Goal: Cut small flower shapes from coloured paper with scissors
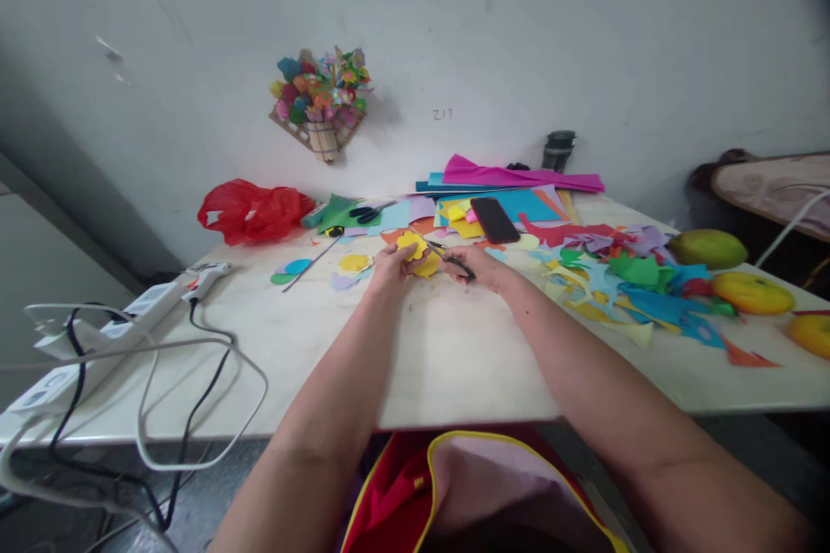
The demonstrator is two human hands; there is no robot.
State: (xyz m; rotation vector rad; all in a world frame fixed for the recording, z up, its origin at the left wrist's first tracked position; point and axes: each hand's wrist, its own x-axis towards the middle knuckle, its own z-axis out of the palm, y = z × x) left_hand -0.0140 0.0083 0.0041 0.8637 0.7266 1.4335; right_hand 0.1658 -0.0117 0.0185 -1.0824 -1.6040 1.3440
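My left hand (pixel 392 263) is closed on a yellow paper cutout (pixel 418 254) held just above the white table (pixel 454 354). My right hand (pixel 476 266) grips a pair of dark-handled scissors (pixel 450 258), whose blades reach into the yellow paper. Both hands meet near the middle of the table, far from its front edge. Another yellow cutout (pixel 354 263) lies just left of my left hand.
Coloured paper scraps (pixel 622 276) cover the right side, with mangoes (pixel 752 292) beyond them. A phone (pixel 494 219) lies on paper sheets at the back. A red plastic bag (pixel 252 210), second scissors (pixel 367 212), a power strip (pixel 123 324) with cables sit left.
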